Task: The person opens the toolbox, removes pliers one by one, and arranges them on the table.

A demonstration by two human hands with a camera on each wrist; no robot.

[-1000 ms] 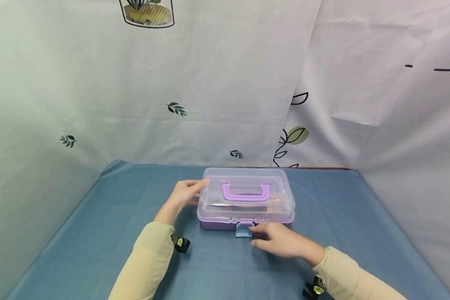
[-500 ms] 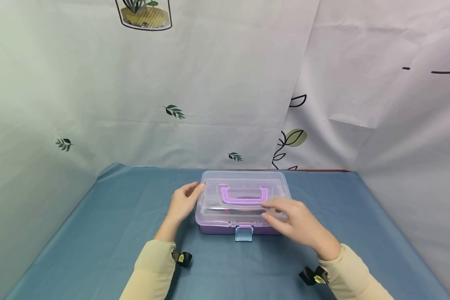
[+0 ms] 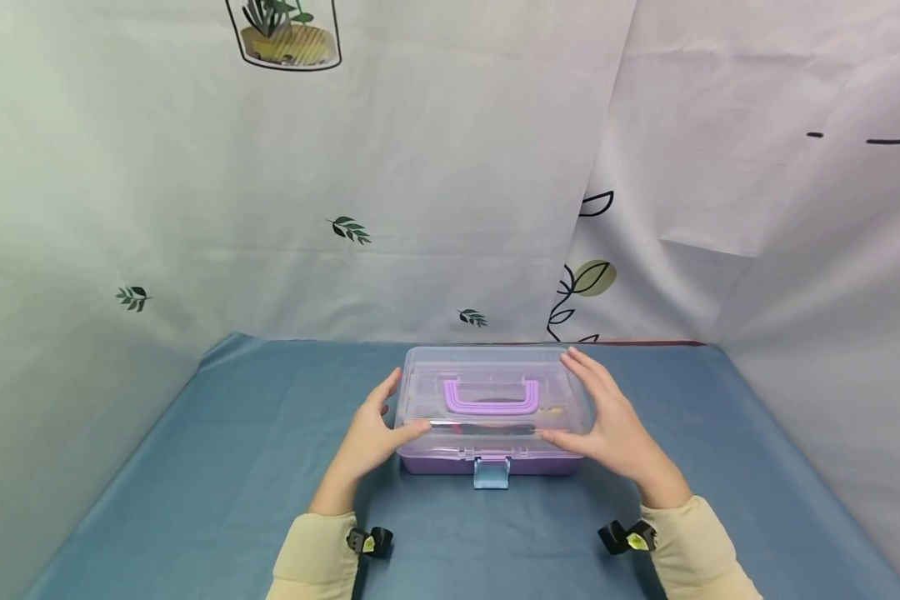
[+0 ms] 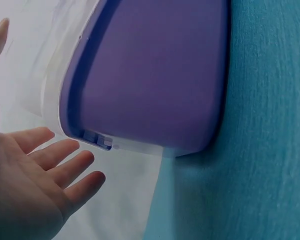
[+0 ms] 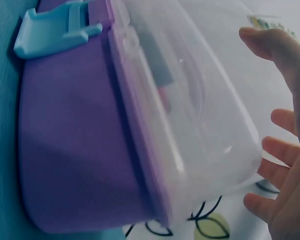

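Observation:
A plastic storage box with a purple base (image 3: 438, 465) and a clear lid (image 3: 495, 358) stands at the back middle of the table. Its purple handle (image 3: 491, 408) lies flat on the lid. At the front, the light blue latch (image 3: 491, 475) sticks outward, unfastened. Through the lid, long thin items show dimly. My left hand (image 3: 369, 437) is at the box's left side, fingers spread, thumb over the lid's front left. Opposite it, my right hand (image 3: 617, 427) spreads its fingers at the right side. Both wrist views show the fingers straight and not gripping the box.
Blue cloth (image 3: 270, 467) covers the table. White fabric (image 3: 435, 167) with printed leaves hangs behind the box and along both sides. A dark wrist camera sits on each sleeve, left (image 3: 378, 542) and right (image 3: 613, 537).
My right hand has moved from the latch up across the lid to the box's right side. The latch has stayed flipped outward. My left hand has spread, its thumb shifting toward the lid's front.

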